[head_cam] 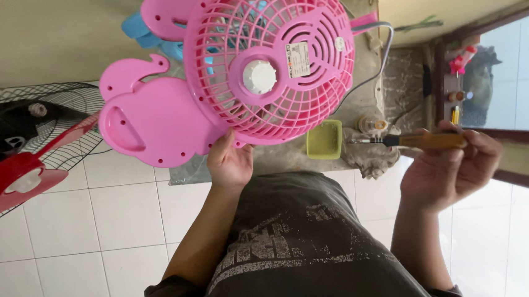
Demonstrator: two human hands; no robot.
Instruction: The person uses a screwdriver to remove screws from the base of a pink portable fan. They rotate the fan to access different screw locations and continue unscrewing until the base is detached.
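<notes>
Floor [66, 243]: white tiles, filling the near left and near right of the view.
Grey fan [33, 130]: a wire guard with a red and black body, lying at the far left edge, well apart from both hands.
Pink fan [267, 58]: a round plastic grille with a white hub at its middle, its back facing the camera; it sits far and centre, joined to a flat pink base [145, 123] that juts to the left.
Surface [367, 67]: a worn grey slab behind the pink fan, carrying small clutter.
Cord [382, 50]: grey, looping from the fan's right side down over the surface.
Left hand [229, 163]: under the fan's lower rim where grille meets base; fingers curled round the edge, holding it up.
Right hand [449, 166]: to the right of the fan, apart from it; fingers pinched around the screwdriver's handle.
Green tray [324, 140]: small and square, on the surface between the two hands.
Screwdriver [413, 139]: amber handle, dark collar, thin metal tip; long axis runs left-right, tip pointing left toward the fan.
Key relation: the fan lies left of the screwdriver's tip with the tray between; the right hand holds the tool, the left is the one on the fan.
</notes>
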